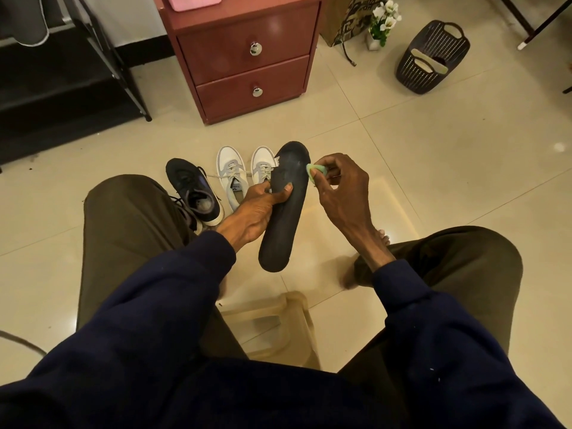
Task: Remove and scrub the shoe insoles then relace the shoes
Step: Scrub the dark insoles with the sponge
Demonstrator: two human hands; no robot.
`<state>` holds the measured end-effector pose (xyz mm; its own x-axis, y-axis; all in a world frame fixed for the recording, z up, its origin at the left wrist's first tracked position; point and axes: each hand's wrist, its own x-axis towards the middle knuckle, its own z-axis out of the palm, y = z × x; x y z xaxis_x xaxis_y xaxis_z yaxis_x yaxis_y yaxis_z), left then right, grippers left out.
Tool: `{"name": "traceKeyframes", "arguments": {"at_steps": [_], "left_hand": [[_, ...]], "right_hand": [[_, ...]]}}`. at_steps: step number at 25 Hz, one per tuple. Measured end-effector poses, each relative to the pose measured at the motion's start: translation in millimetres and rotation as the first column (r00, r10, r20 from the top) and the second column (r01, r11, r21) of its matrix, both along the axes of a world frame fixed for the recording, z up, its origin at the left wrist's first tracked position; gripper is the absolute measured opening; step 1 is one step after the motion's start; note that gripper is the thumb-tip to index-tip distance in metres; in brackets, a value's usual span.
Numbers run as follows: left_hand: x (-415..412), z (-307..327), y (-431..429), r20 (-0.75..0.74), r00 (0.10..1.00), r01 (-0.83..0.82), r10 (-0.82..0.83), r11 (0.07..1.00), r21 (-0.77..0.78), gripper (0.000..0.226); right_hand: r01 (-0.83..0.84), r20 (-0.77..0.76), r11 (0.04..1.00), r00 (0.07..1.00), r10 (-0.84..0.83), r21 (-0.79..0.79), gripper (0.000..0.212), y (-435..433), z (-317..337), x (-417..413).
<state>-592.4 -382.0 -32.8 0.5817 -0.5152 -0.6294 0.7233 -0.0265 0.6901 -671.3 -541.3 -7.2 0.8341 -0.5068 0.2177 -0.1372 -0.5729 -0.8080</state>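
Observation:
My left hand (253,209) grips a long black insole (286,212) at its middle, thumb on top, toe end pointing away from me. My right hand (337,187) pinches a small green sponge (316,172) against the insole's right edge near the toe. On the floor beyond stand a black sneaker (193,193) with loose laces and a pair of white and grey laced sneakers (235,178), the right one partly hidden behind the insole.
A red two-drawer cabinet (247,57) stands ahead. A dark plastic basket (431,57) holding pale insoles sits at the far right, near a small flower pot (382,23). A black shelf frame (62,72) fills the left. A beige plastic stool (272,326) is between my knees.

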Motion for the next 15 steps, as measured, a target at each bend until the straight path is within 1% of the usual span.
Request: {"name": "traceKeyframes", "arguments": {"at_steps": [2,3,6,7,9,11,13,15], "left_hand": [[-3.5,1.9,-2.5,-0.015,0.999,0.028,-0.028,1.000,0.007,0.043],[-5.9,4.1,-3.8,-0.029,0.999,0.039,-0.040,0.999,-0.007,0.047],[-9.4,10.7,-6.4,-0.098,0.993,0.063,-0.068,0.997,-0.054,0.070],[-9.1,12.4,-6.9,-0.109,0.991,0.078,-0.083,0.996,-0.051,0.070],[-9.7,16.8,-6.7,-0.120,0.983,0.132,-0.137,0.990,-0.048,0.061],[-9.6,17.2,-5.8,-0.128,0.976,0.171,-0.176,0.984,-0.054,0.061],[-8.0,15.4,-4.9,-0.145,0.974,0.162,-0.177,0.981,-0.107,0.065],[-3.4,14.5,-3.4,-0.186,0.974,0.100,-0.127,0.984,-0.145,0.063]], "right_hand": [[-0.035,-0.015,0.999,0.999,0.036,0.020,0.021,2.7,-0.2,0.6],[-0.049,-0.025,0.999,0.998,0.050,0.019,0.021,5.0,-1.3,1.2],[-0.073,-0.036,0.997,0.997,0.073,0.014,0.019,7.9,-4.5,1.8],[-0.077,-0.036,0.997,0.996,0.077,0.022,0.018,7.8,-4.2,1.9],[-0.090,-0.029,0.995,0.995,0.091,0.033,0.017,9.5,-2.3,1.5],[-0.113,-0.012,0.993,0.993,0.113,0.043,0.016,16.0,2.4,0.7],[-0.135,-0.005,0.990,0.991,0.135,0.040,0.015,23.2,8.9,0.1],[-0.176,-0.019,0.984,0.984,0.177,0.038,0.016,28.5,17.0,-1.0]]}}
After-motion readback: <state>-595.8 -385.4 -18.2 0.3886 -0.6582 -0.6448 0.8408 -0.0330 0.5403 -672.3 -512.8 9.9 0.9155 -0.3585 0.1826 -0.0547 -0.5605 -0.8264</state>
